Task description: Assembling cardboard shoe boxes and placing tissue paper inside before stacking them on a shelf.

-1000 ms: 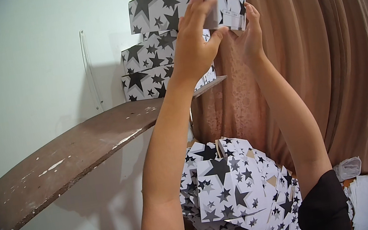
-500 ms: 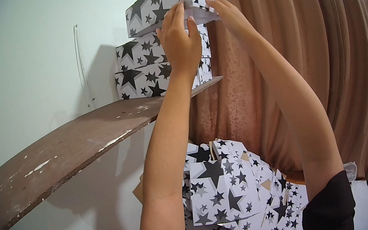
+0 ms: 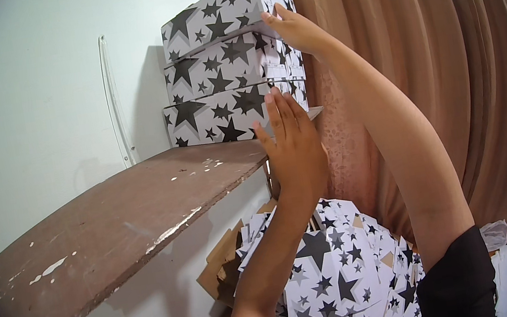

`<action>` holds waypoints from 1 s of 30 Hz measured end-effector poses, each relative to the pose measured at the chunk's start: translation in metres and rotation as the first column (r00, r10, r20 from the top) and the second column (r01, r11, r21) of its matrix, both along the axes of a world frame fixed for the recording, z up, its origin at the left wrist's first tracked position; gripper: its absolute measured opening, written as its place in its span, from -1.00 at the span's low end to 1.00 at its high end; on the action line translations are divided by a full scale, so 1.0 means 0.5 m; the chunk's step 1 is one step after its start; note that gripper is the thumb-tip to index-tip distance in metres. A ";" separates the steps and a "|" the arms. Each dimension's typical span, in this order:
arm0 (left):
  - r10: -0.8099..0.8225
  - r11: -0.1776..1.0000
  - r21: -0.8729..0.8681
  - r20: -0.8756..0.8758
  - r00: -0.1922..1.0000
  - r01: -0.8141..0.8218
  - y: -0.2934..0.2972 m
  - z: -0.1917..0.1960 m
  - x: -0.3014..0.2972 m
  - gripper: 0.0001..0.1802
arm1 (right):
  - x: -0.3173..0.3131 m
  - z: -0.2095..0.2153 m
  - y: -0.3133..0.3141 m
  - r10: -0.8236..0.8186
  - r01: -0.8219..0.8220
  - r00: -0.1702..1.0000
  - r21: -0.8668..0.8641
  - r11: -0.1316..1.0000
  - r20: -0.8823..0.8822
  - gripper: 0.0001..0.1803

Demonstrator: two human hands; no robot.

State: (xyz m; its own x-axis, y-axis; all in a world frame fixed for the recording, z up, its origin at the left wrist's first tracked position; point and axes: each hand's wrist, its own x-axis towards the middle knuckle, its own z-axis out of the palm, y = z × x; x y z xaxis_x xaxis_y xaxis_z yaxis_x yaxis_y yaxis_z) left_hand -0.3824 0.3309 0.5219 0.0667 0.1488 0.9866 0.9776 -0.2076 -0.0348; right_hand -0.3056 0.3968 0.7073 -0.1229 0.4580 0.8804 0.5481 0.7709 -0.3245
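Note:
Three white boxes with a black and grey star print stand stacked at the far end of a brown shelf. My right hand (image 3: 298,30) rests its fingers against the near right corner of the top box (image 3: 214,17), which overhangs the middle box (image 3: 213,68) slightly. Fingers stretched upward, my left hand (image 3: 294,145) is at the near corner of the bottom box (image 3: 211,120); whether its fingertips touch the cardboard I cannot tell. Neither hand is closed around anything. Part of the bottom box's right side is hidden behind the left hand.
The shelf (image 3: 109,211) has chipped, paint-flecked edges and runs along a pale wall (image 3: 41,112). Below lies a heap of flat star-printed cardboard pieces (image 3: 344,270) beside brown cardboard (image 3: 224,266). A brown curtain (image 3: 380,39) hangs on the right.
The top box has come down onto the stack and moved slightly left. My left hand has left it and dropped to the bottom box, while my right hand stays at the top one.

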 end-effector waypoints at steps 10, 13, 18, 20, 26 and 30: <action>0.134 0.894 -0.412 -0.131 0.982 -0.177 0.051 0.032 0.007 -0.13 | -0.049 -0.008 0.051 -0.195 0.193 0.977 0.026 0.981 0.088 -0.36; 0.122 0.819 -0.547 -0.126 0.984 -0.172 0.049 0.042 0.004 -0.12 | -0.059 -0.011 0.030 -0.272 0.261 0.944 0.079 0.962 0.187 -0.31; 0.170 0.781 -0.573 -0.191 0.967 -0.250 0.043 0.036 0.005 -0.12 | -0.091 -0.038 -0.010 -0.328 0.308 0.923 0.126 0.943 0.201 -0.20; 0.184 0.771 -0.572 -0.222 0.957 -0.281 0.044 0.031 0.007 -0.12 | -0.100 -0.048 -0.012 -0.360 0.352 0.905 0.077 0.933 0.226 -0.28; 0.150 0.866 -0.449 -0.187 0.971 -0.221 0.040 0.018 0.000 -0.16 | -0.053 -0.084 -0.086 -0.247 0.208 0.962 0.273 0.939 0.119 -0.34; -0.123 0.978 -0.184 -0.128 0.984 0.098 0.017 -0.011 0.020 -0.33 | 0.071 -0.197 -0.210 -0.249 0.123 0.954 0.545 0.830 0.165 -0.53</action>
